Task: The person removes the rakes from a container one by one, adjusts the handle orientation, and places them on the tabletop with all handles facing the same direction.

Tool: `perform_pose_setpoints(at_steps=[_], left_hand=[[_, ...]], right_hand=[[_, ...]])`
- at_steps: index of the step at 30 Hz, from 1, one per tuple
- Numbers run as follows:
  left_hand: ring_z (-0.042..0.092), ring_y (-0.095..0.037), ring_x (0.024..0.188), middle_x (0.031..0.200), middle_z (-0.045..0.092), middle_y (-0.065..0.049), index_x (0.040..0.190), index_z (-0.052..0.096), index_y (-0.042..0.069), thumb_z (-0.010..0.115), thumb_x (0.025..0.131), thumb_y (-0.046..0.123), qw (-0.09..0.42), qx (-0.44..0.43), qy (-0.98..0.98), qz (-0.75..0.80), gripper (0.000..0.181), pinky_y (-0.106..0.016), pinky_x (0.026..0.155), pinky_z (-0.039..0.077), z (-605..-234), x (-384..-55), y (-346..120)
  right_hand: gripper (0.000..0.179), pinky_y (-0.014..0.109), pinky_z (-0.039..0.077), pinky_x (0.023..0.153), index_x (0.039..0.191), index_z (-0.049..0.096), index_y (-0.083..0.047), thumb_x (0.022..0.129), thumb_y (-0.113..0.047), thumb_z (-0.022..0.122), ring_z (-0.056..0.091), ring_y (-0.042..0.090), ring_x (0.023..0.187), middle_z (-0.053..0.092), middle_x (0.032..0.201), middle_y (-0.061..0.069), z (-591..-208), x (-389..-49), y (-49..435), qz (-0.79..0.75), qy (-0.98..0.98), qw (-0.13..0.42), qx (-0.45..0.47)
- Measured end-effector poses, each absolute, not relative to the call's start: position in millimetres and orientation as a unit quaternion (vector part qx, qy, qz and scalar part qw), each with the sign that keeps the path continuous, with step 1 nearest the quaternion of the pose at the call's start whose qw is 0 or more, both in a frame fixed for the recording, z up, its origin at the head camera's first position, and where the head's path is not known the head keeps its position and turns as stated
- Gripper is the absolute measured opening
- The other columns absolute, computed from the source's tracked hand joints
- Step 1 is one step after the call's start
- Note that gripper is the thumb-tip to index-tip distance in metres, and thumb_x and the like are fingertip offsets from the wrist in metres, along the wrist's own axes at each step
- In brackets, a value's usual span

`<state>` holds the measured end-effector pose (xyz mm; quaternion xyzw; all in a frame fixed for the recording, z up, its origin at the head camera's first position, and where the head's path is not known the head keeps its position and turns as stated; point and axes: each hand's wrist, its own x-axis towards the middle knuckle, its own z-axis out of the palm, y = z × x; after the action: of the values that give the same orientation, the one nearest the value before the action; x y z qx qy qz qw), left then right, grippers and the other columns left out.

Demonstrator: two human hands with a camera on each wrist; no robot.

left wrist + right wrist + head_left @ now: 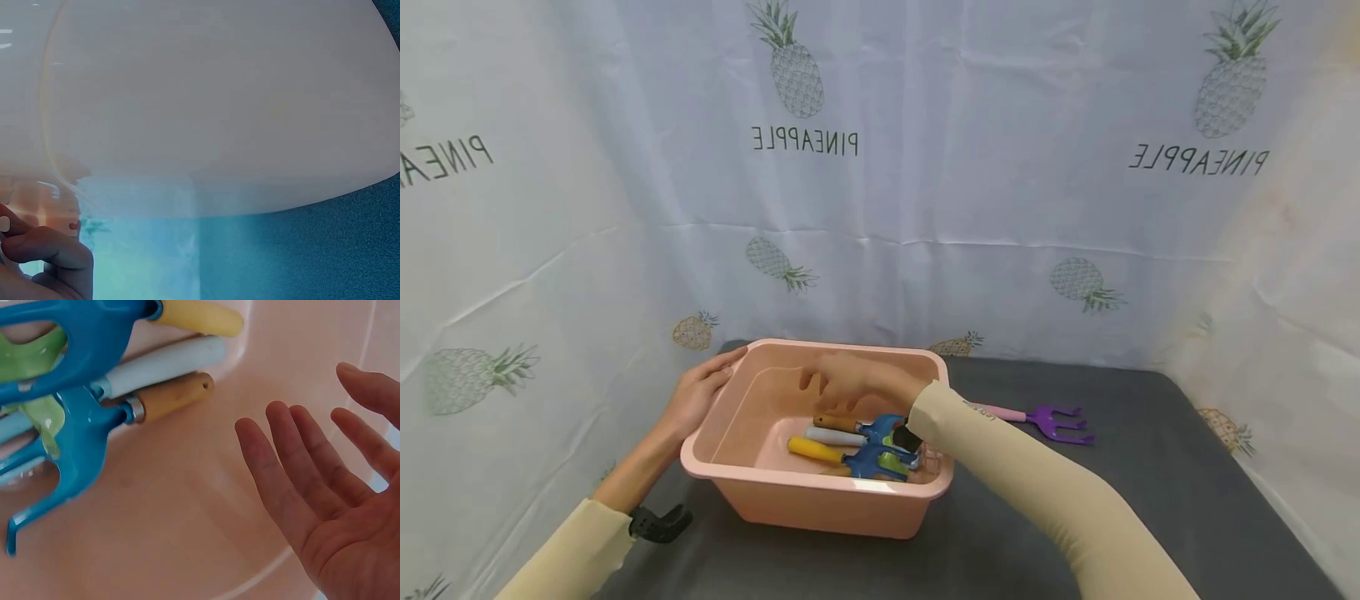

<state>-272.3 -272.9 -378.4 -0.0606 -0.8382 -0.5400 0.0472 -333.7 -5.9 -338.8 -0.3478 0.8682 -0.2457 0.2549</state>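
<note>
A pink plastic basin point(827, 508) stands on the dark table, and my left hand point(700, 396) grips its left rim. In the left wrist view the fingers point(53, 250) bend at the edge of the basin. My right hand point(842, 379) hovers inside the basin, fingers spread and holding nothing. Below it lie several garden hand tools: a blue hand fork with a wooden handle point(175, 397), another blue fork with a yellow handle point(200, 317), and a tool with a pale handle point(165, 367) between them. Green tool parts point(47, 419) show among the blue tines.
Right of the basin, a purple hand fork point(1052, 421) with a pink handle lies on the dark table point(1120, 500); my right sleeve point(1030, 475) passes just in front of it. A pineapple-print curtain point(925, 183) encloses the back and both sides.
</note>
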Motion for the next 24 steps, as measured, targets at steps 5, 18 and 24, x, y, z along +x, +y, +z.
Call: perform_pose_setpoints(at_steps=[5,18,24], left_hand=[[0.052,0.02,0.107,0.162,0.042,-0.02,0.158,0.043,0.011,0.04,0.113,0.029,0.044,-0.062,-0.834,-0.547,0.049,-0.009,0.088,0.05,-376.1,-272.9,-270.4],[0.053,0.021,0.105,0.16,0.043,-0.021,0.158,0.043,0.007,0.04,0.113,0.024,0.05,-0.063,-0.827,-0.557,0.048,-0.008,0.088,0.05,-378.4,-274.9,-272.5],[0.052,0.021,0.106,0.161,0.042,-0.021,0.158,0.043,0.008,0.04,0.113,0.025,0.046,-0.063,-0.829,-0.554,0.048,-0.008,0.088,0.05,-378.6,-273.4,-272.4]], right_hand=[[0.041,0.039,0.064,0.081,0.131,0.064,-0.018,0.092,-0.011,0.074,0.064,0.017,0.092,0.068,0.119,0.01,-347.6,-335.8,-9.5,-0.247,0.871,0.256,-0.34],[0.037,0.046,0.058,0.078,0.126,0.065,-0.017,0.091,-0.017,0.078,0.061,0.036,0.091,0.061,0.093,0.006,-357.9,-333.3,-19.1,-0.301,0.853,0.294,-0.308],[0.042,0.05,0.059,0.082,0.128,0.066,-0.014,0.089,-0.014,0.08,0.06,0.035,0.089,0.059,0.098,0.006,-366.7,-329.2,-23.0,-0.319,0.853,0.302,-0.28]])
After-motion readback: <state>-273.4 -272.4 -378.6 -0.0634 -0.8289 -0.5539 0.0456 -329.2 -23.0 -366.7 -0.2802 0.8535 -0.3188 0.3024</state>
